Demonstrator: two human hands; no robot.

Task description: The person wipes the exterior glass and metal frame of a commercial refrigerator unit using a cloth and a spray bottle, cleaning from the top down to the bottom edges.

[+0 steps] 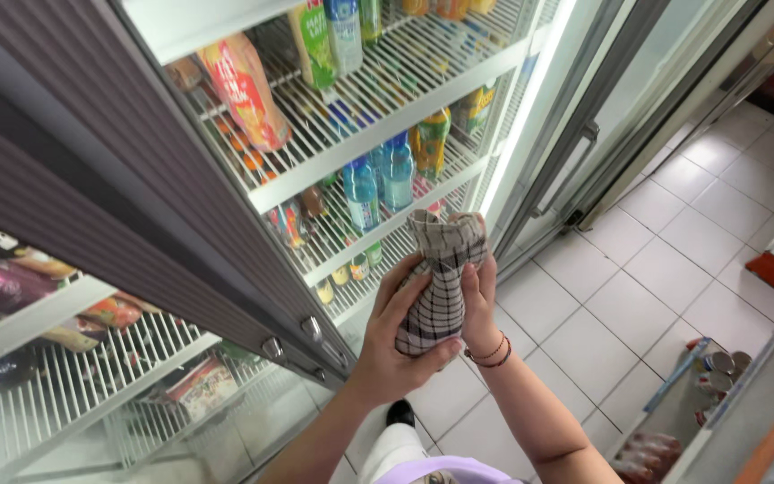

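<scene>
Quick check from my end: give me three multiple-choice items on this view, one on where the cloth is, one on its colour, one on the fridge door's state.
1. Where is the checked cloth?
A. on the floor
B. held in both hands
C. on a shelf

2. What colour is its pattern?
A. dark lines on pale fabric
B. plain red
C. yellow dots

3. How is the fridge door?
A. removed
B. shut
C. open

Answers: 1 B, the left hand and right hand grip it; 2 A, a dark grid shows; 3 C, the wire shelves are exposed.

The checked cloth (439,287) hid whatever it wrapped; the right hand's (479,300) fingertips lay behind it, and the fridge door (64,143) ran off-frame.
</scene>
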